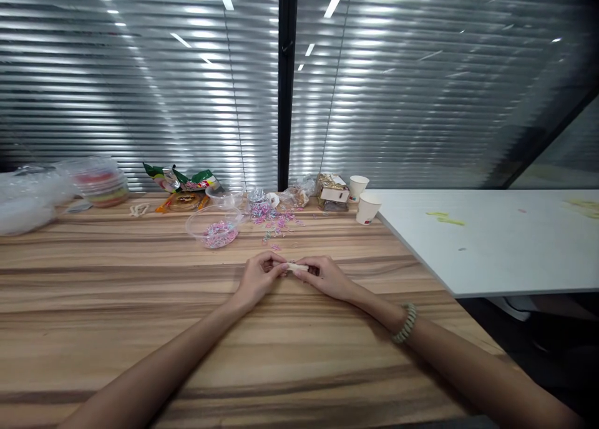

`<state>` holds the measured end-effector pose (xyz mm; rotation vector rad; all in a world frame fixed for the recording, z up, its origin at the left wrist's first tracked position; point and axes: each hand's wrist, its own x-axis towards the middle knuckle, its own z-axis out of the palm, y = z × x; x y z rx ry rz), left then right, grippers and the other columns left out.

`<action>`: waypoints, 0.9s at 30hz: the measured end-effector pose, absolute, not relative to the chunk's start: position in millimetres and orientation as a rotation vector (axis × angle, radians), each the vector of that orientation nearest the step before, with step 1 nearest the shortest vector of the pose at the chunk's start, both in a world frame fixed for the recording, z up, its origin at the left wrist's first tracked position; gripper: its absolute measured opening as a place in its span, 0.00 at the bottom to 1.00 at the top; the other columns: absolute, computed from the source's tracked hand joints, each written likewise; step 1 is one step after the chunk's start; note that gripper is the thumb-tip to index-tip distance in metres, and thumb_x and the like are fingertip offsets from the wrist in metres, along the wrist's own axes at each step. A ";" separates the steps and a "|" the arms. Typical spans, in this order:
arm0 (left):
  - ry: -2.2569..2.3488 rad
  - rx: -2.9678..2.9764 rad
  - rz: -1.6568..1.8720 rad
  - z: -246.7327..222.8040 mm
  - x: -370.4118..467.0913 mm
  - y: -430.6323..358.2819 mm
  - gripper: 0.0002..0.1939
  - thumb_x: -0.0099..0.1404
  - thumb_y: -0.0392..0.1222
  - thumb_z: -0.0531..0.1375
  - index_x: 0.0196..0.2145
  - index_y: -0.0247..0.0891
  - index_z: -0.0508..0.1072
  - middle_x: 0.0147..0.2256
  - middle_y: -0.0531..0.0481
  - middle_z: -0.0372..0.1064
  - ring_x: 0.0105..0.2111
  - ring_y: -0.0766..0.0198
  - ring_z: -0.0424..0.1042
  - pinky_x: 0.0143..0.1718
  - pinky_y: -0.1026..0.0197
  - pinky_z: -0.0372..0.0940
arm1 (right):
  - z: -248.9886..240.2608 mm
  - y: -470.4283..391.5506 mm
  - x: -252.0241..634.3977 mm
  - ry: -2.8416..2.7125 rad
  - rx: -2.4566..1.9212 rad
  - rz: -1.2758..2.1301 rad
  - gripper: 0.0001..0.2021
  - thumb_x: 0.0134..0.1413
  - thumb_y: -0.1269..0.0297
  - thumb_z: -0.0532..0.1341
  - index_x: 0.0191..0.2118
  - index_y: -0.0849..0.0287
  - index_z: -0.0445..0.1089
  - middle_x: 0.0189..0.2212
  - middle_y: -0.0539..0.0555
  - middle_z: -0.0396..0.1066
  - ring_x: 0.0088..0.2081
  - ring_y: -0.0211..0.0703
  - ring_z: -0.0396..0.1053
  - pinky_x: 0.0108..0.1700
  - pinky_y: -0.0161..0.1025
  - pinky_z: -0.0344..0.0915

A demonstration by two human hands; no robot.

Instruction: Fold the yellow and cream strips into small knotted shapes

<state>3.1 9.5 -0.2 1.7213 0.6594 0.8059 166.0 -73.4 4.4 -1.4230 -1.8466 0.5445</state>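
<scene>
Between my two hands is a small cream-coloured strip (pixel 297 267), held just above the wooden table. My left hand (pixel 262 276) pinches its left end with thumb and fingers. At the other end, my right hand (pixel 325 275) grips it the same way; a woven bracelet circles that forearm. Just beyond the hands lies a loose scatter of tiny pink, purple and green loops (pixel 278 224). A clear plastic bowl (pixel 193 226) with more such loops stands to the left of them. The strip's exact kind is too small to make out.
White paper cups (pixel 369 208) stand at the right rear beside a crumpled box (pixel 333 193). Snack packets (pixel 185 180), a whitish cord-like piece (pixel 139 210) and stacked plastic tubs (pixel 100 182) are at the left rear. A white table (pixel 510 254) with yellow strips (pixel 444 218) adjoins on the right.
</scene>
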 end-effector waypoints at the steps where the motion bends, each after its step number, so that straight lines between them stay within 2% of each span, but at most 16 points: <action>1: 0.663 1.721 0.807 -0.7 3.1 9.7 0.08 0.51 0.42 0.60 0.26 0.32 0.71 0.23 0.49 0.68 0.25 0.65 0.67 0.28 0.65 0.61 | 4.1 -73.3 166.1 -1.848 -1.423 0.539 0.13 0.55 0.60 0.53 0.40 0.60 0.71 0.30 0.52 0.72 0.27 0.36 0.63 0.28 0.31 0.55; 12: 0.643 1.698 0.815 -3.4 3.5 10.5 0.08 0.51 0.41 0.60 0.26 0.33 0.70 0.24 0.49 0.69 0.26 0.66 0.68 0.29 0.65 0.61 | 1.9 -72.5 166.5 -1.859 -1.411 0.536 0.14 0.55 0.59 0.53 0.41 0.60 0.70 0.32 0.53 0.72 0.28 0.37 0.63 0.29 0.32 0.56; 16: 0.640 1.689 0.769 -3.2 3.6 10.7 0.09 0.52 0.42 0.60 0.25 0.32 0.70 0.20 0.51 0.67 0.22 0.67 0.66 0.27 0.66 0.60 | 3.0 -72.7 166.4 -1.889 -1.373 0.550 0.13 0.56 0.60 0.52 0.40 0.60 0.70 0.32 0.52 0.72 0.27 0.36 0.63 0.29 0.31 0.55; 22: 0.641 1.616 0.709 -0.9 3.8 10.2 0.11 0.52 0.45 0.60 0.27 0.32 0.70 0.20 0.51 0.68 0.21 0.68 0.66 0.26 0.66 0.61 | 3.0 -72.7 168.6 -1.896 -1.358 0.602 0.15 0.57 0.59 0.50 0.36 0.62 0.71 0.24 0.51 0.69 0.24 0.35 0.62 0.28 0.31 0.56; 27: 0.603 1.685 0.673 4.5 2.3 6.4 0.16 0.53 0.46 0.60 0.36 0.33 0.71 0.23 0.50 0.69 0.23 0.67 0.67 0.27 0.66 0.62 | 3.0 -72.3 169.6 -1.829 -1.347 0.659 0.17 0.57 0.56 0.49 0.34 0.62 0.71 0.19 0.49 0.64 0.22 0.34 0.58 0.26 0.30 0.54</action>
